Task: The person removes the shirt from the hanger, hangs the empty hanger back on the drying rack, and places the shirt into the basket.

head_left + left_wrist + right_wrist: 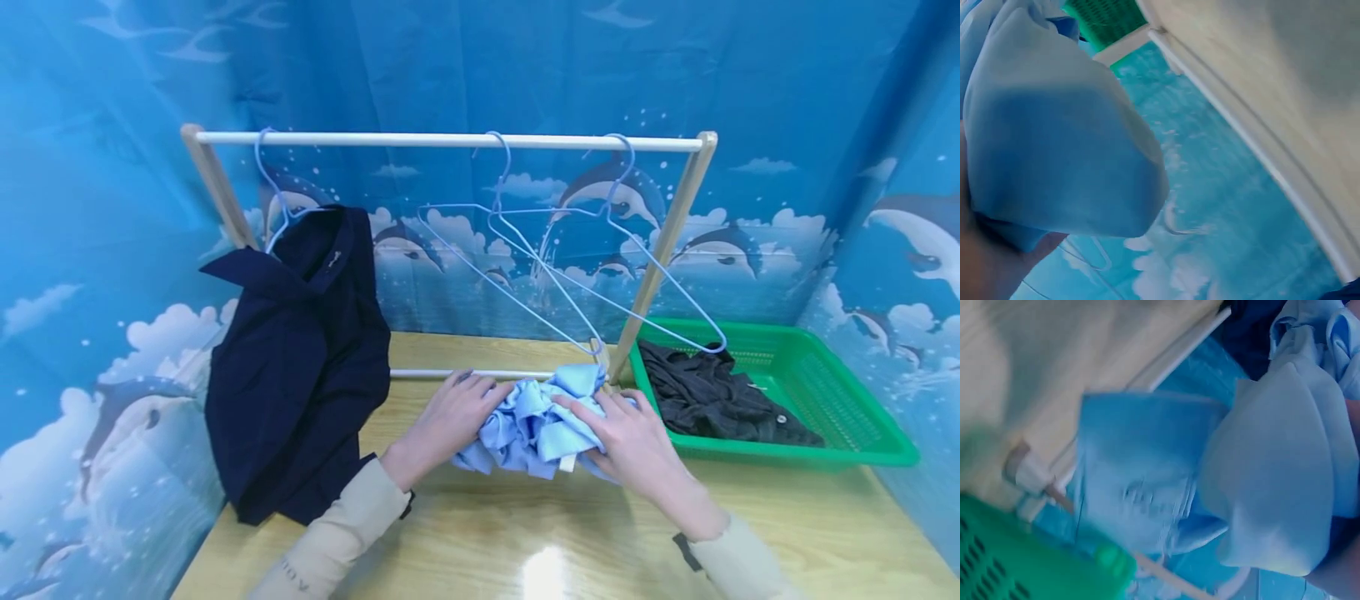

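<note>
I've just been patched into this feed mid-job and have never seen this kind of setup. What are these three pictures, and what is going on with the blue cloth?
No machine here: a person works with two bare hands. The wide picture comes from a camera on their head, looking down at a wooden table. The two blurry close-ups come from cameras on each wrist.

In the head view, the left hand and the right hand both hold a bunched light blue garment on the table. The wrist views mostly show that same blue cloth up close.

Behind it stands a small clothes rack. A dark navy garment hangs at its left on a hanger, and two empty wire hangers hang further right. To the right, a green basket holds dark clothing.
</note>
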{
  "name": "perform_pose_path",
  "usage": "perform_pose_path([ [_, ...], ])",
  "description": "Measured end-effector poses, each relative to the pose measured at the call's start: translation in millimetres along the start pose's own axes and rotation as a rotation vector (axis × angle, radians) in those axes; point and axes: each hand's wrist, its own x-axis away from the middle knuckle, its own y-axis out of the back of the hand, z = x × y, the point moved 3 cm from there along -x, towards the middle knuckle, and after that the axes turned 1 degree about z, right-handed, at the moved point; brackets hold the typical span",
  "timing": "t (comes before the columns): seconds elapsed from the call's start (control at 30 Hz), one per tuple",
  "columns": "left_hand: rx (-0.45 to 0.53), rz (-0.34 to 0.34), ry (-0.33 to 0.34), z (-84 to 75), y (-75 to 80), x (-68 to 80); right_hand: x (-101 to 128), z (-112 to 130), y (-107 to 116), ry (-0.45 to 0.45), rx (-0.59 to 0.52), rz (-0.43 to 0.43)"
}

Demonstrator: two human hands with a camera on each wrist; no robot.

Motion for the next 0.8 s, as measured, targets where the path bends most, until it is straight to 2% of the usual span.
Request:
perform_pose_path([
  [0.13, -0.039, -0.055, -0.057, -9.1, 15.8, -15.5, 7.0, -13.1, 18.1, -0.01, 0.019, -0.049],
  [0.3, -0.069, -0.101, -0.107, -21.8, 26.3, -35.3, 17.6, -26.0, 38.8, -0.033, 0.053, -0.072],
  [0.5, -0.073, -0.136, -0.11, -38.3, 30.7, -62.0, 30.6, -45.8, 55.3, -0.06, 0.107, -0.101],
  [0.67, -0.057, -0.123, -0.104, -58.4, 26.5, -87.0, 48.4, -67.9, 59.9, -0.082, 0.162, -0.125],
  [0.8, -0.045, -0.065, -0.089, -78.4, 20.0, -105.6, 67.6, -87.6, 64.0, -0.122, 0.191, -0.126],
])
